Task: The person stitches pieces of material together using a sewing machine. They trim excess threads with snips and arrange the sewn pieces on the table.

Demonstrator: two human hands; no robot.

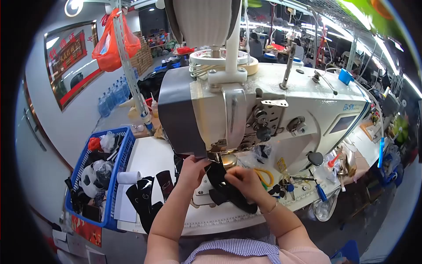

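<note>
A large white sewing machine (285, 114) stands before me. Under its needle area lies a black shiny piece (225, 187), its lower part draped toward the table's front edge. My left hand (192, 170) is up beside the needle, fingers bent together close to the presser foot; whatever lies between the fingertips is too small to make out. Just right of the needle, my right hand (247, 181) is closed with thumb and forefinger pinched, over the black piece. Its grip is partly hidden. More black cut pieces (143, 196) with buckles lie left of my left forearm.
A blue basket (104, 221) full of bagged items stands at the left. Beside it sits a white roll (129, 177). Scissors with yellow handles (265, 176), a blue-handled screwdriver (321, 192) and small tools lie at the right. A ruler strip (220, 220) runs along the front edge.
</note>
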